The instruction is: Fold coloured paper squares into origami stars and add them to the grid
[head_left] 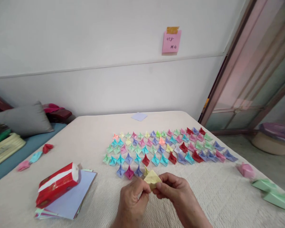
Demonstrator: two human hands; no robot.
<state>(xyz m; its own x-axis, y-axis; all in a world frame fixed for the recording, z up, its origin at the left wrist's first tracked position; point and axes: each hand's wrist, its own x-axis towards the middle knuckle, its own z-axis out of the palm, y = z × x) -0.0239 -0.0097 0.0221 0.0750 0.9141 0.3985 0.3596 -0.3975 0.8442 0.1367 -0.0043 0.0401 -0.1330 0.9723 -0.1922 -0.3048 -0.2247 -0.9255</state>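
Both my hands meet near the table's front edge around a small folded piece of pale yellow paper (151, 179). My left hand (133, 198) pinches its left side and my right hand (172, 188) pinches its right side, fingers closed on it. Just beyond my hands lie several rows of small folded paper shapes (166, 147) in many colours, spread over the cream tablecloth (90, 139).
A red packet (57, 183) lies on a stack of coloured paper sheets (71, 199) at the front left. Loose folded pieces: pink (245, 170) and green (274, 193) at the right, three (34, 156) at the left. A lilac sheet (139, 116) lies far back. A grey cushion (22, 119) is left.
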